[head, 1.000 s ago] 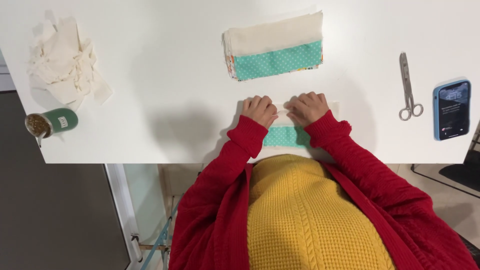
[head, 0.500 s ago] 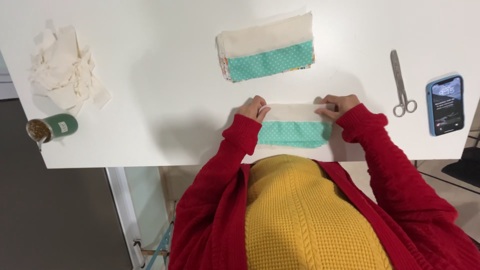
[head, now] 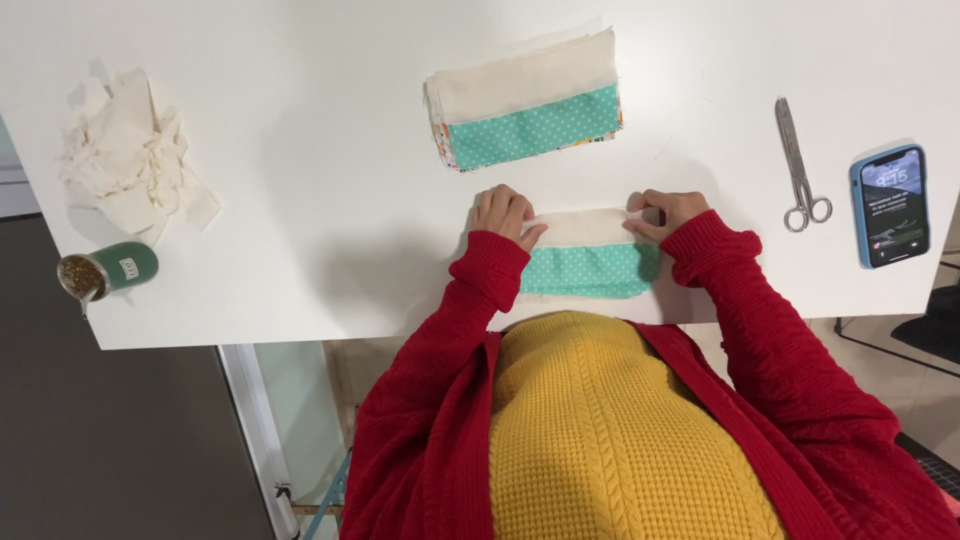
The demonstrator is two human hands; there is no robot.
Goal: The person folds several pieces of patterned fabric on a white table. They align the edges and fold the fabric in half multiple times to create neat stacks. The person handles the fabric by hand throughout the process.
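L hand (head: 505, 212) + R hand (head: 668, 211) each pinch top corner of cream/teal dotted fabric piece (head: 590, 262), spread flat at near table edge (head: 300, 250). Judged: one piece in hand, stack of same pieces (head: 530, 112) beyond, untouched. Around: scissors (head: 800, 165), phone (head: 890, 205), fabric scraps (head: 130, 160), pin jar (head: 105, 273), all well apart, nothing blocking.

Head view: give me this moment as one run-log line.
left hand: pinching left end of cream-and-teal dotted fabric piece | right hand: pinching right end | fabric: flat on white table | steel scissors: untouched

White table (head: 300, 250) bears fabric stack (head: 530, 110), scissors (head: 800, 165), phone (head: 890, 205).
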